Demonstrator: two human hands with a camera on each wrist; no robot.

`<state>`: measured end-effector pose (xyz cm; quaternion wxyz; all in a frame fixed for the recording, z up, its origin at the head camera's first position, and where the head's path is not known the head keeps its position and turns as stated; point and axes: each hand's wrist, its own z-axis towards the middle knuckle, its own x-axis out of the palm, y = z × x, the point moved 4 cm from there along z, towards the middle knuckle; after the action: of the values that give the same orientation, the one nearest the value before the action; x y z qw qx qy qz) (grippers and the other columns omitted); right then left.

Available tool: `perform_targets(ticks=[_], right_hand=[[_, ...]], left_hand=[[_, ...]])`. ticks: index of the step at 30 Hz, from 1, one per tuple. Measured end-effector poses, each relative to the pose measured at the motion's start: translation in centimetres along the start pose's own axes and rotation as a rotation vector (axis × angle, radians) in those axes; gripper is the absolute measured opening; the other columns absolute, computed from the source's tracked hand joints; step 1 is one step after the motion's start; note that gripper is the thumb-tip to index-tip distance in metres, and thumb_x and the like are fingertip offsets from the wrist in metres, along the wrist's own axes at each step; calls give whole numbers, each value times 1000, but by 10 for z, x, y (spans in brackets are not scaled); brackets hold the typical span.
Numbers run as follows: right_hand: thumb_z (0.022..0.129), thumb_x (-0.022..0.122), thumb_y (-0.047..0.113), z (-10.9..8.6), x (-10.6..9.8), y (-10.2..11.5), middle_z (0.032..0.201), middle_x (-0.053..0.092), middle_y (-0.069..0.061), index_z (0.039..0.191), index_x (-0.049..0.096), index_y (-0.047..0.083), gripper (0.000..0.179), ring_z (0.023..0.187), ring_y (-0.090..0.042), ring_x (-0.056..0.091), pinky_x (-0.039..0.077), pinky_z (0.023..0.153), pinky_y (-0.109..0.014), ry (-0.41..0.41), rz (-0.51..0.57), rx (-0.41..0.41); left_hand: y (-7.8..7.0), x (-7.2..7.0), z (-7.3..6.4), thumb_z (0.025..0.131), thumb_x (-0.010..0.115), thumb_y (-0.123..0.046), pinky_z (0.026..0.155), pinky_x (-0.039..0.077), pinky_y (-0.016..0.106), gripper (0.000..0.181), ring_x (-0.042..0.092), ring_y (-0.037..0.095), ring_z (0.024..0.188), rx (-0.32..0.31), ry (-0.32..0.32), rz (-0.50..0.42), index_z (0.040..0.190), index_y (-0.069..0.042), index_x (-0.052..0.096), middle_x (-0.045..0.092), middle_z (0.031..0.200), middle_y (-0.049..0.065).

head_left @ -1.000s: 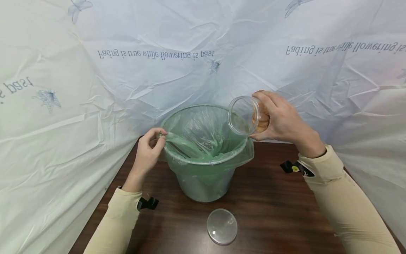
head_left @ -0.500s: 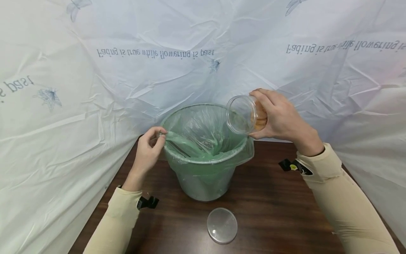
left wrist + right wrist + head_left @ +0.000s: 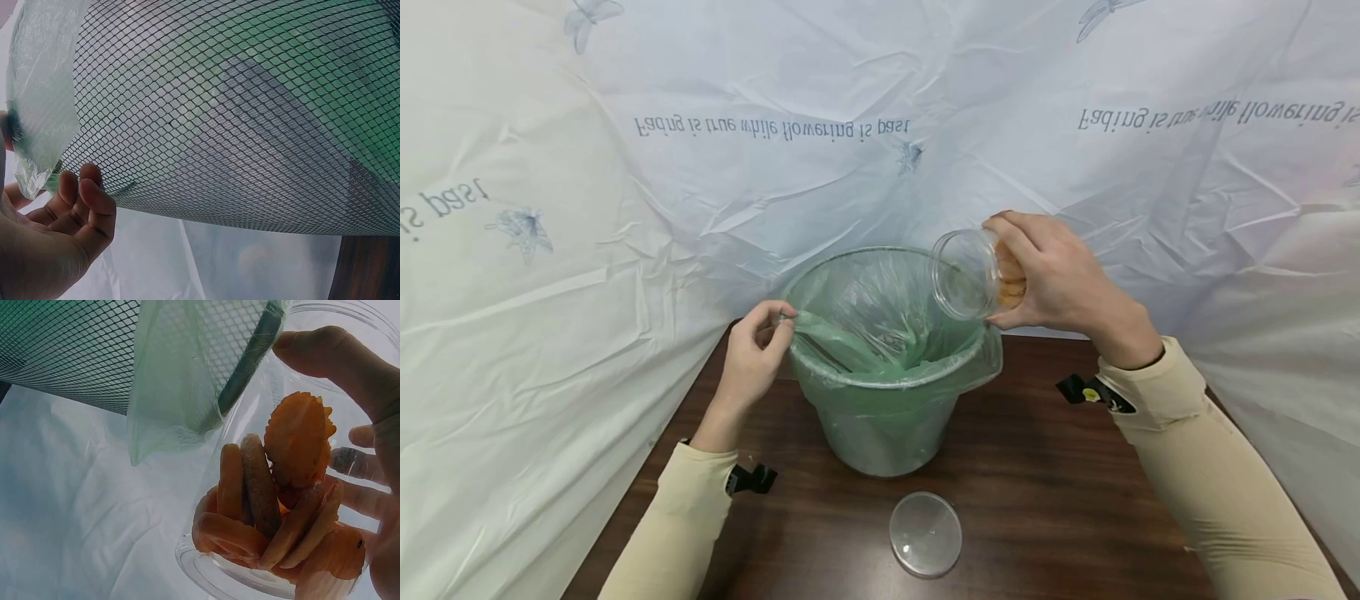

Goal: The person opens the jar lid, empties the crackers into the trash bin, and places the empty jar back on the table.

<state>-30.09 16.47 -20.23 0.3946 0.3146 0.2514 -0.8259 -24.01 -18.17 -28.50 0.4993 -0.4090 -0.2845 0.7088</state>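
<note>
The right hand [image 3: 1063, 271] grips a clear jar [image 3: 967, 275], fingers and thumb wrapped around its side. The jar lies tipped over at the right rim of a mesh bin [image 3: 880, 442], its open mouth facing left. Orange pieces [image 3: 297, 440], some round with frilled edges, sit heaped together inside it, toward the base. Whether the jar touches the rim is hard to tell from these angles. The left hand [image 3: 752, 350] pinches the green bag [image 3: 842, 337] at the bin's left rim — the bag lines the bin and folds over its edge. The bin stands upright on the dark wooden surface [image 3: 1037, 475]. A clear round lid [image 3: 925, 534] lies flat in front of it, well apart from both hands.
</note>
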Motion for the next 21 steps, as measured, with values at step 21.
perform_targets(ticks=[21], right_hand=[[36, 94, 39, 7, 5, 8, 124, 55, -23, 132, 50, -2, 113, 108, -42, 52, 40, 98, -53, -28, -90, -100]], left_hand=[[-1, 1, -3, 97, 49, -3, 44, 36, 26, 18, 35, 6, 47, 11, -15, 13, 107, 6, 61, 42, 66, 2]])
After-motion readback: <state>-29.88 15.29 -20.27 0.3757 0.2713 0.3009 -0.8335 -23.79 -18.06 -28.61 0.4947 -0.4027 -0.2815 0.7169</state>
